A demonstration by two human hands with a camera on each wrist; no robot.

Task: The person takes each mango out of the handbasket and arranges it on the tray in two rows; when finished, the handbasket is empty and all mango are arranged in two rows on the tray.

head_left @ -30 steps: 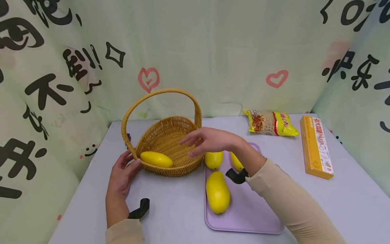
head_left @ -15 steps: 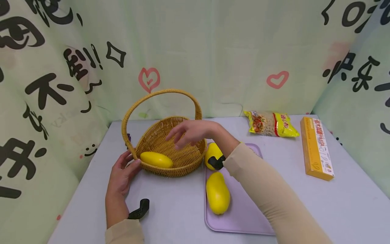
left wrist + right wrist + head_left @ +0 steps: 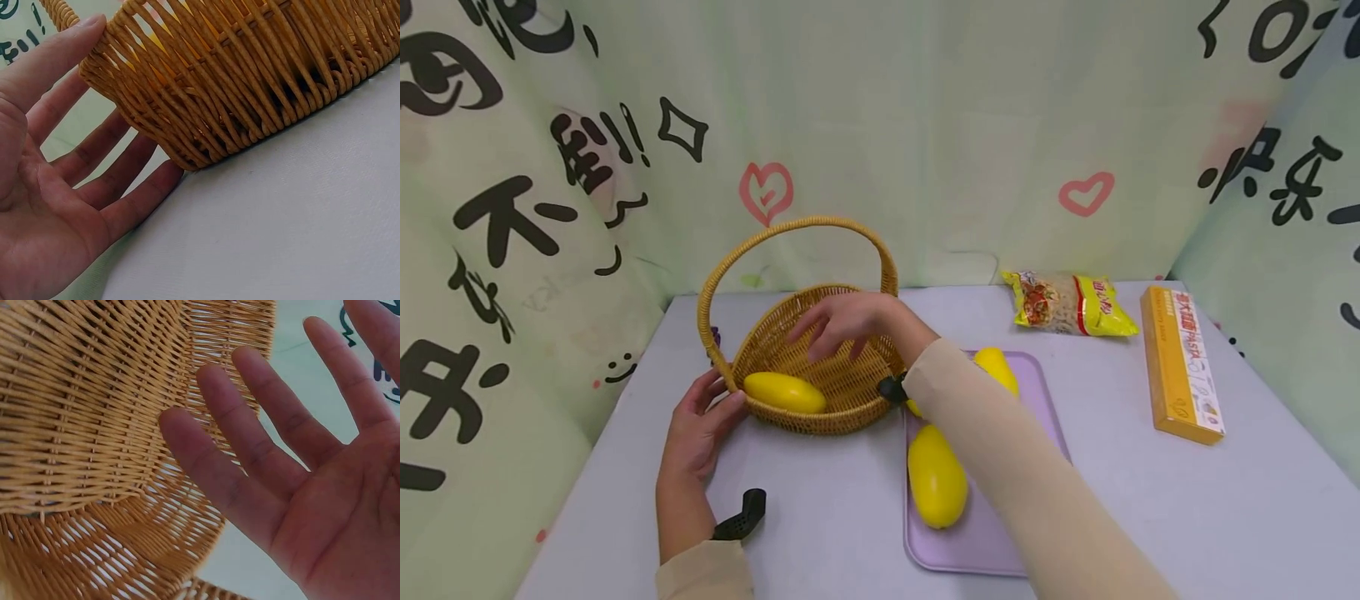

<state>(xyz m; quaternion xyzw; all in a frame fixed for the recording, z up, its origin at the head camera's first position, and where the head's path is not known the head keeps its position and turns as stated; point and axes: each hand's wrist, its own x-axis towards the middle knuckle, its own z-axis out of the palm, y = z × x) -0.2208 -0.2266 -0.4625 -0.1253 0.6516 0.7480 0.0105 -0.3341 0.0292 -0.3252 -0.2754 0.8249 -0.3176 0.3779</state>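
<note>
A wicker basket (image 3: 820,423) with a tall arched handle stands on the table, a smooth yellow oblong fruit (image 3: 785,392) lying in its left end. My left hand (image 3: 694,429) holds the basket's left end; in the left wrist view the thumb (image 3: 69,50) lies on the rim and the fingers spread along the outer wall. Over the basket's interior hovers my right hand (image 3: 848,323), fingers loose with nothing in them. Its palm and spread fingers show beside the wickerwork (image 3: 94,425) in the right wrist view. My right sleeve covers part of the tray.
Right of the basket lies a lilac tray (image 3: 970,557) carrying a yellow fruit (image 3: 937,479), a second yellow fruit (image 3: 998,369) and one mostly hidden. A snack bag (image 3: 1070,304) and an orange pasta box (image 3: 1182,364) lie farther right. A printed curtain (image 3: 962,150) closes the back.
My right hand has moved left, from the basket's right rim to over its middle. My left hand and the basket have stayed put.
</note>
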